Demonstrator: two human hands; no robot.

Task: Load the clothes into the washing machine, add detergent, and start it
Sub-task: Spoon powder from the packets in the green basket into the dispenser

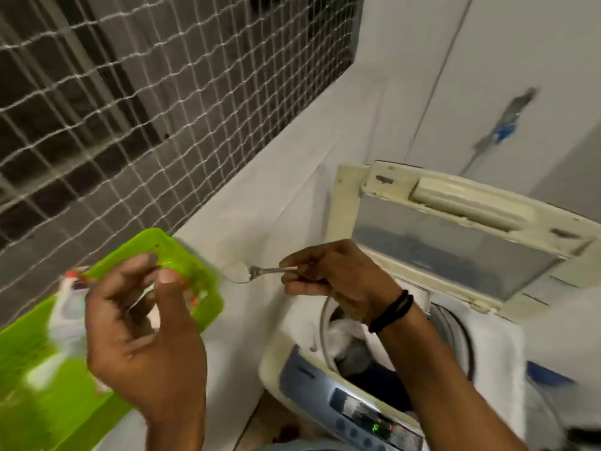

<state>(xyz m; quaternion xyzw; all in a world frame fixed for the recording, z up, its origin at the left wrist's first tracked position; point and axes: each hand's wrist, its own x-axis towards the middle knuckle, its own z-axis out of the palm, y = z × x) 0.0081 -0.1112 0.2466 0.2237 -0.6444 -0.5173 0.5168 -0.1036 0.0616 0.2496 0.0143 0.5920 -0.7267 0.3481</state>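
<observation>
1. Head view: the detergent step is in hand. The right hand (338, 281) pinches a spoon (257, 272) heaped with white powder, level, beside the green lid (156, 252).
2. The left hand (143, 327), grip loosely curled, touches that lid; whether it clamps is unclear.
3. Next, I judge: carry the spoon steadily over the washing machine (383, 369), where the clothes (344, 340) already lie.

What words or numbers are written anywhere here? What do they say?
Green lit display on the washing machine's control panel: glowing, but too blurred to read.
Printing beside the panel's round buttons: too small to read.
Label on the white bottle by the green tray: smeared by motion, unreadable.
Nothing here reads clearly.
</observation>
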